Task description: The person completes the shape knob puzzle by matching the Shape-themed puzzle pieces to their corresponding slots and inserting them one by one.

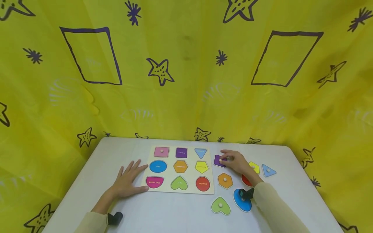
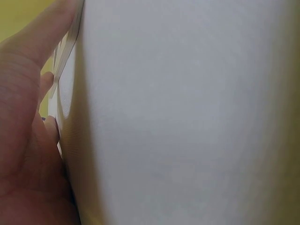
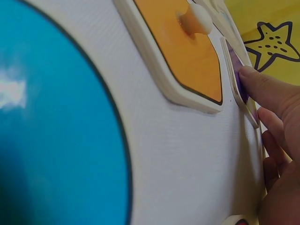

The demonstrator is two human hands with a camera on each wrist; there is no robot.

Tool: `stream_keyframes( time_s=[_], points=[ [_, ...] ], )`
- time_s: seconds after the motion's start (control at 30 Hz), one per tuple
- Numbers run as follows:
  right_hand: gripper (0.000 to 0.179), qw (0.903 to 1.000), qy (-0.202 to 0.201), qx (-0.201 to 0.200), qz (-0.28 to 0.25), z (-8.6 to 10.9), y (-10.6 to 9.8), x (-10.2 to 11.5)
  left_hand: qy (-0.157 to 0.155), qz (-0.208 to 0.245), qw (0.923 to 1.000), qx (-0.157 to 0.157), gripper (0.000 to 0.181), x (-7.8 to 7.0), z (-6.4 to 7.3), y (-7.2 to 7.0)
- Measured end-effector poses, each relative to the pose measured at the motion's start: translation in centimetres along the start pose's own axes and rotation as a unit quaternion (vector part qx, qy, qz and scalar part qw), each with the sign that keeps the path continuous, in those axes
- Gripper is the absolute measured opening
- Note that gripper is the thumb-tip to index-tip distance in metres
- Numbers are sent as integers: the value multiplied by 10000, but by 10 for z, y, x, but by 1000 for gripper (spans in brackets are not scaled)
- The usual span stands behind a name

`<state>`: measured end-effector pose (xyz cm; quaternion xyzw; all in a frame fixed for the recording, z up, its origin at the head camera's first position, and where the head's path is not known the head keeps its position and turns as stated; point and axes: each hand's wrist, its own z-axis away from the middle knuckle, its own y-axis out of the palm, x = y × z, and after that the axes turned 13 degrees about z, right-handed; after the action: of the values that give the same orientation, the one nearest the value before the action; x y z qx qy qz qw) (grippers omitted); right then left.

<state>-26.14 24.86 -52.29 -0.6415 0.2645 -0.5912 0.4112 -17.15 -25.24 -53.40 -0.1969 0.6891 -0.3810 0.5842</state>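
A wooden shape puzzle board (image 1: 190,160) lies on the white table. My left hand (image 1: 127,180) rests flat beside its left edge, fingers spread, with the thumb and index fingertips right at the rim. At the board's right side, my right hand (image 1: 237,162) pinches the small knob of a purple square puzzle piece (image 1: 217,160) between thumb and index finger. The right wrist view shows that purple piece (image 3: 237,77) low against the table, its knob hidden by the thumb. A pink rectangle piece (image 1: 158,152) with a knob sits in the board's far-left slot.
Around the right forearm lie loose knobbed pieces: an orange hexagon (image 1: 228,183), a green heart (image 1: 217,206), a blue oval (image 1: 246,205), a yellow pentagon (image 1: 255,168), a light blue triangle (image 1: 270,173) and a partly covered red piece (image 1: 245,181). A yellow patterned curtain (image 1: 186,97) hangs behind the table.
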Motion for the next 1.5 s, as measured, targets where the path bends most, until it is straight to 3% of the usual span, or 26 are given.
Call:
stream_keyframes(
  time_s=[0.57, 1.1, 1.33, 1.5],
  points=[
    [9, 9999, 9, -123, -21, -1, -4, 1, 112, -85, 9999, -98, 97, 9, -5, 3],
    [13, 9994, 156, -297, 124, -3, -9, 12, -139, -183, 9997, 101, 95, -5, -5, -5],
    [20, 9988, 343, -357, -19, 2, -11, 18, -160, -247, 9995, 123, 94, -8, -1, -6],
    [19, 9977, 186, -606, -220, 3, -12, 20, -168, -224, 9995, 153, 94, -9, 1, -5]
  ],
)
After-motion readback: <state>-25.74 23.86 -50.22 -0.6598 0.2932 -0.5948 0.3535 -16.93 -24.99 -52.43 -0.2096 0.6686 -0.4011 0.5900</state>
